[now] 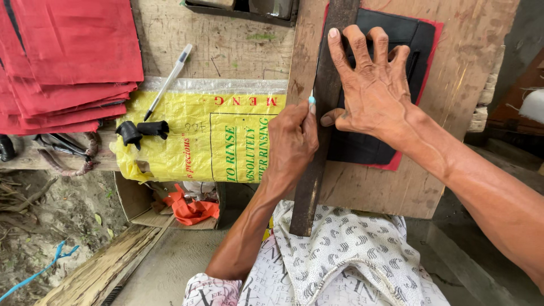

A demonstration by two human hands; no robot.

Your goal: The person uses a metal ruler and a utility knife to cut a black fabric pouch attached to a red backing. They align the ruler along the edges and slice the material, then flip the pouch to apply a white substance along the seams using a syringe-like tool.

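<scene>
Several red cloth sheets [68, 51] lie at ten o'clock, a pen [168, 81] beside them. The left hand [290, 141] pinches a pale marking tool [311, 101] against the dark straightedge [320, 113]; the right hand [371, 85], fingers spread, presses straightedge and black piece [362, 144] at one o'clock.

Yellow plastic sack [192, 141], printed in green and red, spread flat on wooden tabletop [226, 45] left of centre, clear strip along its top edge. Below the tabletop's edge, open brown cardboard box [133, 201], holding orange scraps.
</scene>
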